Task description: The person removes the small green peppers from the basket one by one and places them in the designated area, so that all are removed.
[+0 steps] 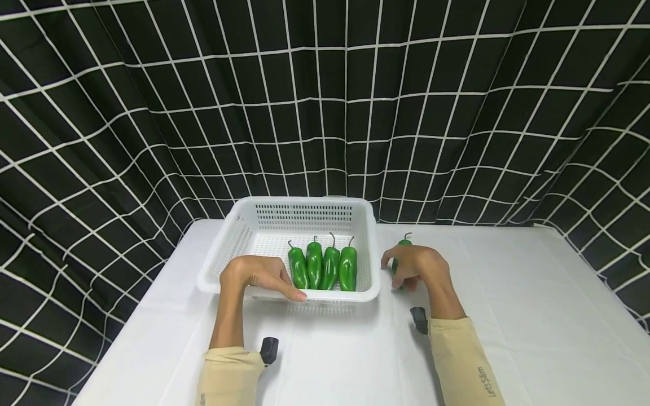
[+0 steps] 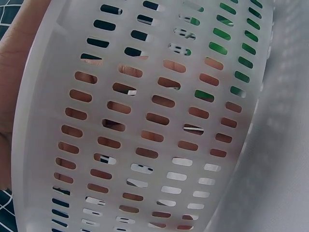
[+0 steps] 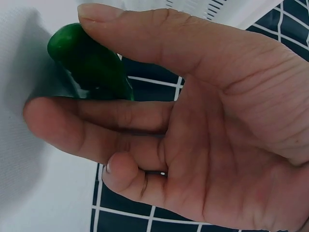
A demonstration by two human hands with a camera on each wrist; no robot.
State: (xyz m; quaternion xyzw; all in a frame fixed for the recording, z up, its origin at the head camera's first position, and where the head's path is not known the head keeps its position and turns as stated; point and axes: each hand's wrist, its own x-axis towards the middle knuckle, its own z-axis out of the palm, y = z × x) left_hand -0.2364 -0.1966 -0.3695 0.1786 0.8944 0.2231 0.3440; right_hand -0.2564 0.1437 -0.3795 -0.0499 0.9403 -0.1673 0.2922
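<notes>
A white perforated plastic basket (image 1: pixel 310 206) stands on the table, with several green peppers (image 1: pixel 331 266) side by side inside, stems to the back. My left hand (image 1: pixel 261 273) grips its front rim, the thumb along the rim; in the left wrist view, its fingers show through slots in the basket wall (image 2: pixel 159 140). To the basket's right, another green pepper (image 1: pixel 405 242) lies on the table under my right hand (image 1: pixel 420 264). In the right wrist view, that pepper sits between the thumb and the curled fingers, its blunt end showing past the thumb tip.
A white cloth covers the table (image 1: pixel 335 361). Behind and at both sides hangs a black curtain (image 1: pixel 325 124) with a white grid. Small dark devices are strapped at the wrists, below beige sleeves (image 1: pixel 459 355).
</notes>
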